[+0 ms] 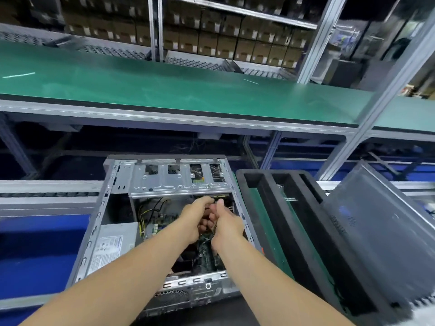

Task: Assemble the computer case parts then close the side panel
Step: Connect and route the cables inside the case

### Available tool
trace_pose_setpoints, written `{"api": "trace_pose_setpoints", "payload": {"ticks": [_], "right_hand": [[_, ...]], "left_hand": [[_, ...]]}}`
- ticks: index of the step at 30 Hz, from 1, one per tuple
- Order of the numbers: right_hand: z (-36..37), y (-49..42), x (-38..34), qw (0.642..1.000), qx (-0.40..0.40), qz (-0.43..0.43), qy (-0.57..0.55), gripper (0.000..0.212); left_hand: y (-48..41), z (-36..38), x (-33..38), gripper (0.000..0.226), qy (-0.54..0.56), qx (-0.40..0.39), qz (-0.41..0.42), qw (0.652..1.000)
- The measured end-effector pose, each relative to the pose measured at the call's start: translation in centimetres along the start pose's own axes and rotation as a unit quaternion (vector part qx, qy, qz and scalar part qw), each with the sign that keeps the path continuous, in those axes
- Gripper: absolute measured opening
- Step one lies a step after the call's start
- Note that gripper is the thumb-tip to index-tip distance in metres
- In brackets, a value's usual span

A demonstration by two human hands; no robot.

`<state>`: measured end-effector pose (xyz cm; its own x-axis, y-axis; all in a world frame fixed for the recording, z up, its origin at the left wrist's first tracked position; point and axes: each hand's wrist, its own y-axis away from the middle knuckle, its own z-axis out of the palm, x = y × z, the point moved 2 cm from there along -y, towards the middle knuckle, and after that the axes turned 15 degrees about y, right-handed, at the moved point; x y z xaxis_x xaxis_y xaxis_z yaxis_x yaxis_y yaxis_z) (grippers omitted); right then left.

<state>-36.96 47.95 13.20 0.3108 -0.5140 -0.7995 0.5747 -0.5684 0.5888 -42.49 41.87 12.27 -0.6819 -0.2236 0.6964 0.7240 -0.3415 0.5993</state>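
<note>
While computer case (94,231) lies open, wire bundle (213,229) inside case is gripped by curled fingers of left hand (191,220) and right hand (227,223), likely for connecting; side panel (376,231) is propped right of case, unfitted.

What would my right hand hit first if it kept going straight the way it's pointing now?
Probably the silver metal drive cage at the far end of the open grey computer case, just beyond the right hand; depth unclear.

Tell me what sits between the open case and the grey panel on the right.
A black slotted foam tray, holding green boards, lies between the case and the panel, in the head view.
</note>
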Motion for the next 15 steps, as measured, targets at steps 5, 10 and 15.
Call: {"api": "trace_pose_setpoints", "payload": {"ticks": [5, 10, 15], "right_hand": [[0.04, -0.65, 0.11, 0.999, 0.034, 0.011, 0.011, 0.047], [0.16, -0.54, -0.12, 0.999, 0.028, 0.012, 0.020, 0.037], [-0.35, -0.27, -0.69, 0.999, -0.018, 0.038, 0.017, 0.032]], "left_hand": [[-0.35, 0.26, -0.11, 0.019, 0.011, -0.054, -0.047, 0.997], [-0.40, 0.45, -0.39, 0.027, 0.061, -0.085, -0.066, 0.992], [-0.47, 0.86, -0.66, 0.032, 0.086, -0.041, -0.050, 0.994]]}}
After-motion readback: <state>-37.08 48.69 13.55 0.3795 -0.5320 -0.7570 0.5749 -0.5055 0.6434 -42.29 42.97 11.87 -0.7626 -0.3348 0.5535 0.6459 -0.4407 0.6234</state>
